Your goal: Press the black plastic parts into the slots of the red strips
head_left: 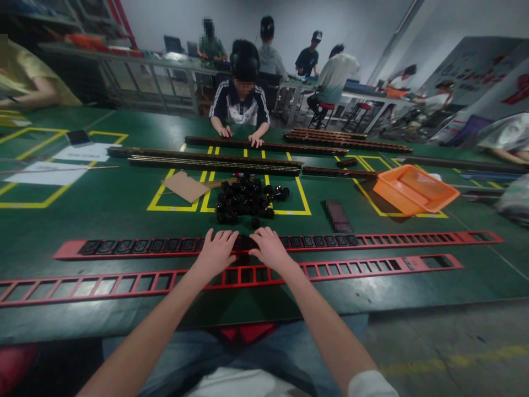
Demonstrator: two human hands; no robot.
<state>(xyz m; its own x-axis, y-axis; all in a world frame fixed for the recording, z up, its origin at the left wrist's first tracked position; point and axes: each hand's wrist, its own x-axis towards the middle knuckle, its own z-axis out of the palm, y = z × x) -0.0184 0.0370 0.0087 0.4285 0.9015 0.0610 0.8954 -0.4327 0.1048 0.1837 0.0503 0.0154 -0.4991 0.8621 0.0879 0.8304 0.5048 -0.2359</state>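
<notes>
While both hands [243,248] touch it, the slotted red strip [407,239] lies flat.

The one camera rides on the person's head, looking forward and steeply enough down that their own forearms [165,325] rise from the lower edge. The green surface [330,298] lies close beneath it, seen at a slant from the near side, while the far benches [165,63] and wall [351,22] stand well back along the top.
</notes>
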